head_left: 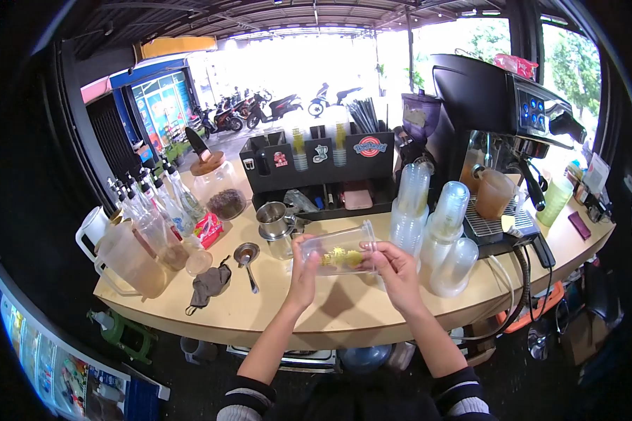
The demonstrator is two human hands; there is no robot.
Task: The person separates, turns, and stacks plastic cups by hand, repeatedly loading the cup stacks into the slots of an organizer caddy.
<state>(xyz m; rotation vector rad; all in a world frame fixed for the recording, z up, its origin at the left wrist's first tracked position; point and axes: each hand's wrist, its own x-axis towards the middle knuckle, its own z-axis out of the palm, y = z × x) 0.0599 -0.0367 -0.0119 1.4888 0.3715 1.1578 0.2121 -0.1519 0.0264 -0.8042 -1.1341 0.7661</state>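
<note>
A clear plastic cup with a yellow print (338, 254) lies sideways in the air over the counter, held between both hands. My left hand (303, 270) grips its left end, with the fingers partly behind it. At the rim end, on the right, my right hand (395, 270) holds the cup with thumb and fingers. Just behind my left hand stands a metal drip filter (275, 219) on a glass. Stacks of clear cups (409, 228) rise to the right of my right hand.
An espresso machine (498, 105) fills the back right. A black organizer (319, 165) stands at the back. Pitchers (137, 259), syrup bottles (179, 200), a dark cloth mask (209, 284) and a metal strainer (246, 255) are on the left of the counter (316, 316).
</note>
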